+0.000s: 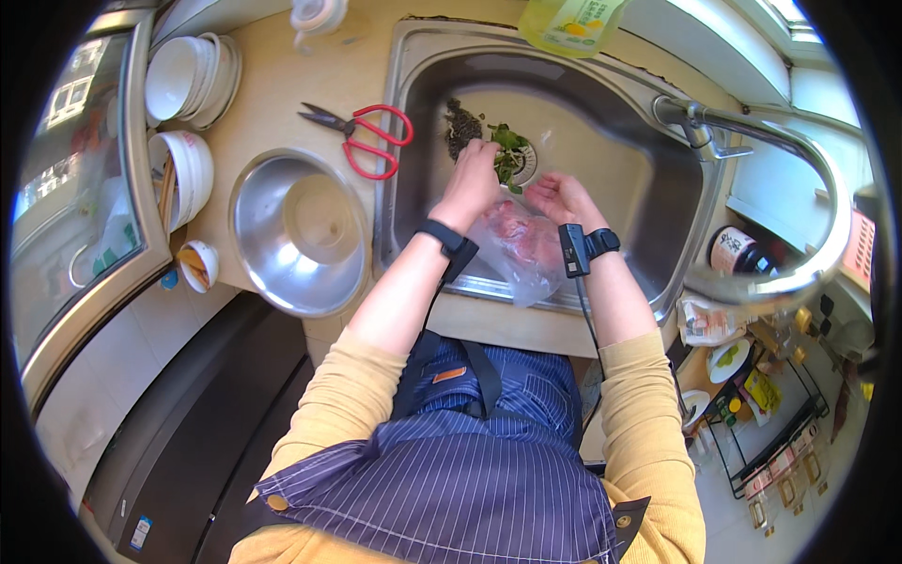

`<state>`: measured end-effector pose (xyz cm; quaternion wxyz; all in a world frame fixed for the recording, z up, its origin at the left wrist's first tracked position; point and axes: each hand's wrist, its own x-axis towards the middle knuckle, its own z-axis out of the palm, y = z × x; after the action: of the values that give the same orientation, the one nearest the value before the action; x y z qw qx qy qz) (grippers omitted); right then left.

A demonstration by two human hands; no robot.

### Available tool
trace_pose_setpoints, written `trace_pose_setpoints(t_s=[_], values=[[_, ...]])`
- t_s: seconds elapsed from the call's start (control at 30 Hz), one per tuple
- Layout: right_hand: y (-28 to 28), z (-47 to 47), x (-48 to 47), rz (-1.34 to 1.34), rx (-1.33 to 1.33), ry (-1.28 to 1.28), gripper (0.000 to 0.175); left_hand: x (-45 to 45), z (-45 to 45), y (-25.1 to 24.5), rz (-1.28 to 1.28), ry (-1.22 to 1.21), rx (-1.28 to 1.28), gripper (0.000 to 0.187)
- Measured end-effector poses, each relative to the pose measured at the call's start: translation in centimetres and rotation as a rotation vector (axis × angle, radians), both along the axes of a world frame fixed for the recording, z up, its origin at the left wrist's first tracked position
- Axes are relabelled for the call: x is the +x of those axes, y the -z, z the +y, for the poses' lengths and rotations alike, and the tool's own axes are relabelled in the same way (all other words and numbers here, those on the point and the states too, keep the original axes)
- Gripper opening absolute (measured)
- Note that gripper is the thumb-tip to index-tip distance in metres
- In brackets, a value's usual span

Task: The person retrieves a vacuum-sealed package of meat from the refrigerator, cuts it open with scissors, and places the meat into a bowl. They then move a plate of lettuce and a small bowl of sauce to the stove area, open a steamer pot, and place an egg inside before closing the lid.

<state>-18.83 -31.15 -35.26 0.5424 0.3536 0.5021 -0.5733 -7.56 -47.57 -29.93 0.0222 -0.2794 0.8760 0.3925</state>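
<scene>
Both hands are over a stainless steel sink (634, 211). My left hand (477, 176) has its fingertips at the edge of some green leaves (509, 144), which lie partly over the drain strainer (525, 166); whether it grips them is hidden. Beside those fingers is a heap of small dark bits (461, 127). My right hand (560, 199) is held with curled fingers just right of the leaves, and nothing shows in it. Between the wrists, a clear plastic bag with pink raw meat (518, 229) rests against the sink's front side.
Red-handled scissors (349, 130) and a metal bowl (299, 233) are left of the sink. Stacked white bowls (173, 77) stand farther left. The chrome faucet (810, 148) arches at the right, near a dark bottle (736, 250). A yellow-green soap bottle (567, 25) stands behind.
</scene>
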Motion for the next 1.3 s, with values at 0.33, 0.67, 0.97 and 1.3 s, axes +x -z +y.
trace_pose_setpoints(t_s=[0.33,0.67,0.97,1.3], values=[[8.1,-2.5,1.6,-0.192,0.066,0.15,0.025,-4.5,0.2,10.1,-0.224,0.26,-0.046,0.058],[7.3,-1.0,0.9,-0.067,0.043,0.109,0.029,-3.1,-0.1,9.1,-0.381,-0.011,0.022,0.034],[7.9,-1.1,1.7,0.125,0.181,0.01,0.026,-2.3,-0.3,10.3,-0.414,-0.094,0.171,0.02],[7.2,-1.9,1.5,0.135,0.265,-0.109,0.032,-4.1,-0.9,11.1,-0.276,-0.032,-0.081,0.015]])
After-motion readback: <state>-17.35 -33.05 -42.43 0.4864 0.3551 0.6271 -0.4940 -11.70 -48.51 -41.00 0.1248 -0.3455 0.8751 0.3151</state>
